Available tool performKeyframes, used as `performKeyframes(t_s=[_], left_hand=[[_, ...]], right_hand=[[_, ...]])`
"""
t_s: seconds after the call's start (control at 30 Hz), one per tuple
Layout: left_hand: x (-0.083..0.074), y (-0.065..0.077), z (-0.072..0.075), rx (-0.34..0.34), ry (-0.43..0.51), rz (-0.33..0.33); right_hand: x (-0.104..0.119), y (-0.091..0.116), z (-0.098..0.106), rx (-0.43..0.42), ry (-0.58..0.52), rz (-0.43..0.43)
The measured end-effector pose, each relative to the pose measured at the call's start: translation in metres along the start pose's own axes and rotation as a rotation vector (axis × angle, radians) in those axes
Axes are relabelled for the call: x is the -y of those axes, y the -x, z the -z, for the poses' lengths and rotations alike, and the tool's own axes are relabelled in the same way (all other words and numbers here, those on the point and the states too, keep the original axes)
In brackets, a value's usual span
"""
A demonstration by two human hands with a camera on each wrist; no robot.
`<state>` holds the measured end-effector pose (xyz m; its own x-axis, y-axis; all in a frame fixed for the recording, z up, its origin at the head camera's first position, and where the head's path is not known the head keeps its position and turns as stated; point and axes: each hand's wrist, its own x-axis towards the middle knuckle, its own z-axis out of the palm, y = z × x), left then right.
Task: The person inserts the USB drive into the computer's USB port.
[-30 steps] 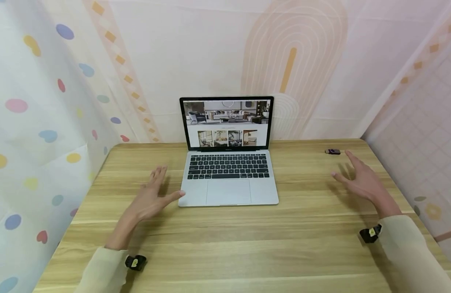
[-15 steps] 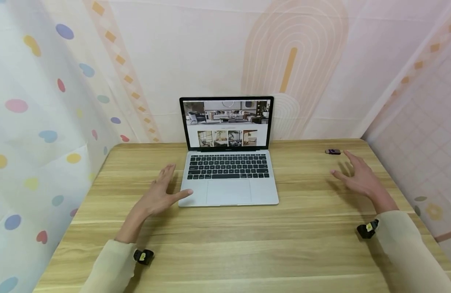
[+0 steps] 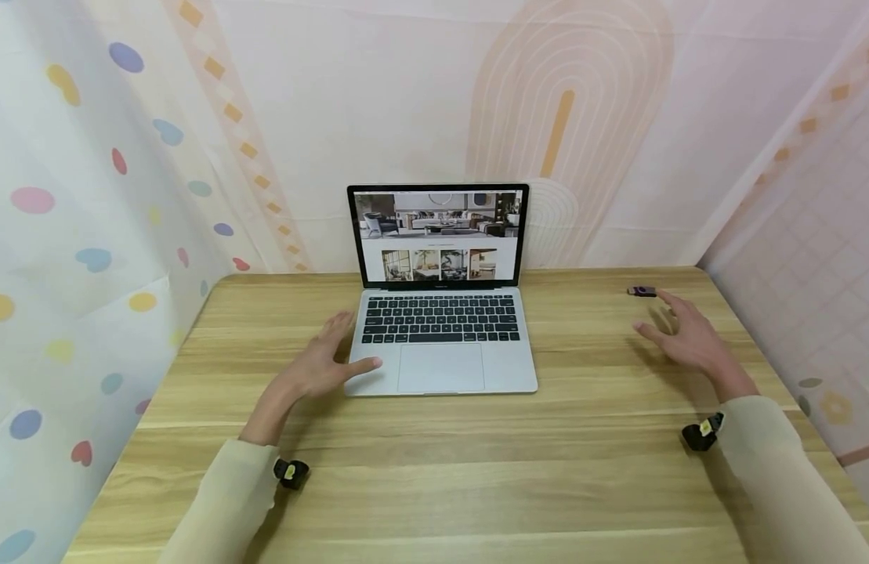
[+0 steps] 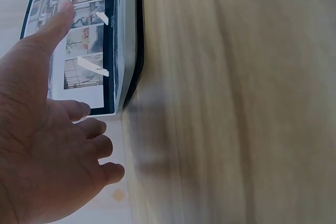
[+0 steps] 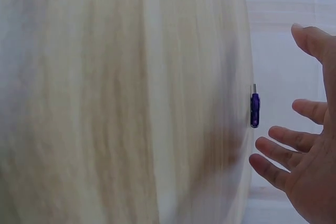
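Observation:
A silver laptop (image 3: pixel 441 368) stands with its lid up at the back middle of the table, its screen lit with room pictures. My left hand (image 3: pixel 321 368) is at its left front corner, fingers spread and thumb over the palm rest; it holds nothing. The left wrist view shows that hand (image 4: pixel 58 145) beside the laptop's side edge. On the far right of the table lies a small dark purple USB stick (image 3: pixel 642 291). My right hand (image 3: pixel 691 337) hovers just right of and in front of it, fingers apart, index fingertip close to the stick's right end, holding nothing.
The wooden table (image 3: pixel 434 470) reaches back to a patterned curtain (image 3: pixel 406 94) right behind the laptop. More curtain (image 3: pixel 822 235) hangs along the right side, and a dotted one (image 3: pixel 74 313) along the left. Each wrist carries a small black camera.
My left hand has moved right and forward, its thumb now farther over the palm rest. My right hand has drifted slightly left, toward the USB stick. Laptop and stick have stayed put.

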<state>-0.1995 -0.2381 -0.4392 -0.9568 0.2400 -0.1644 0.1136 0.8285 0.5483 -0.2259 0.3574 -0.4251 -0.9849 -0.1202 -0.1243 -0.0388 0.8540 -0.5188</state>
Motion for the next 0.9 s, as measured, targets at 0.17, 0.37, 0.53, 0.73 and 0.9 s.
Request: performKeyframes(t_s=[0.17, 0.37, 0.53, 0.73, 0.9], left_hand=[[-0.001, -0.006, -0.001, 0.024, -0.004, 0.009], [-0.002, -0.012, -0.004, 0.060, -0.012, 0.019], [-0.003, -0.015, -0.006, 0.080, -0.046, 0.036], [-0.002, -0.014, -0.007, 0.098, -0.078, 0.047], [-0.004, -0.017, -0.009, 0.116, -0.085, 0.071]], right_hand=[[0.000, -0.005, 0.000, 0.005, -0.007, -0.001], [-0.001, -0.010, -0.001, -0.001, -0.005, 0.006], [-0.001, -0.014, -0.001, -0.009, -0.005, 0.010], [0.001, -0.018, -0.001, -0.029, -0.025, 0.006], [0.000, -0.020, 0.000, -0.042, -0.032, 0.004]])
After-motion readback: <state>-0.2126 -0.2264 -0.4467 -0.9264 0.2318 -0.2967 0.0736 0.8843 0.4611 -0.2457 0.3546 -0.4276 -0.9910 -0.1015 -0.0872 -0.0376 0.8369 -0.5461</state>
